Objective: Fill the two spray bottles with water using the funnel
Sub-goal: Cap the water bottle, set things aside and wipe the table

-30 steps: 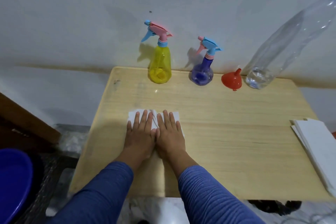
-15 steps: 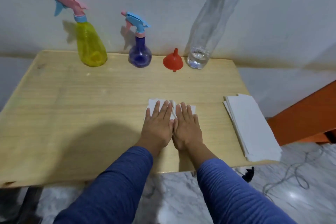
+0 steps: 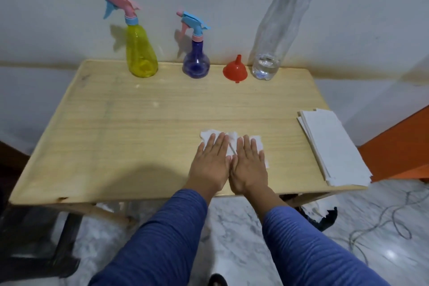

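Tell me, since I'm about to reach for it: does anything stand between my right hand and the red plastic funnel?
Nothing visible does. The right hand lies flat on a white paper tissue near the front edge; the red plastic funnel sits spout-up at the back, and only bare light wooden table lies between them.

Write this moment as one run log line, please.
hands: left, right flat on tissue | bottles, funnel: untouched | filling: not started
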A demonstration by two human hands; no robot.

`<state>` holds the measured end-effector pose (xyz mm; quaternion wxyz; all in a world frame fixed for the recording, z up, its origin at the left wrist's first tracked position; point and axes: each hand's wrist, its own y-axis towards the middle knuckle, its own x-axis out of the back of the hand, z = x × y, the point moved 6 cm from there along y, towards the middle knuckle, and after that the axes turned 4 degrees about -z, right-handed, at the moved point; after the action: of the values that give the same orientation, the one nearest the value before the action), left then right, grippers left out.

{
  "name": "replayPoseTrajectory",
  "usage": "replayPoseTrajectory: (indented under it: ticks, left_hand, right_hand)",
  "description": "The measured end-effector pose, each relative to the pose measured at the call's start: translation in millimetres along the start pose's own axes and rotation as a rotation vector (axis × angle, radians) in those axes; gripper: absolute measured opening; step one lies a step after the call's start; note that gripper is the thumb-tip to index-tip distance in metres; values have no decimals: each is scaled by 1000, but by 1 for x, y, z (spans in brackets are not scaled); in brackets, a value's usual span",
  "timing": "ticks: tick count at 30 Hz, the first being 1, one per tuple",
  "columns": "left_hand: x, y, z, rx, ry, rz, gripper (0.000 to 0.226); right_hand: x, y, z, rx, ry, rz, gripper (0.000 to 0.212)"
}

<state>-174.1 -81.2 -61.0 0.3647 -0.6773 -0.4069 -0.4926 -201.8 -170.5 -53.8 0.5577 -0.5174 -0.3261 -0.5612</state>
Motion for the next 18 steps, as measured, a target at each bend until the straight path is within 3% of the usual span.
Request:
replayPoseTrajectory:
  ticks: [10, 18]
  left_hand:
    - [34, -114, 181, 298, -2, 4, 56]
    - [38, -159, 208, 291, -33, 50, 55]
  right_hand:
    - [-63, -48, 197, 243, 72, 98, 56]
    - [-79, -81, 228, 310, -41, 130, 54]
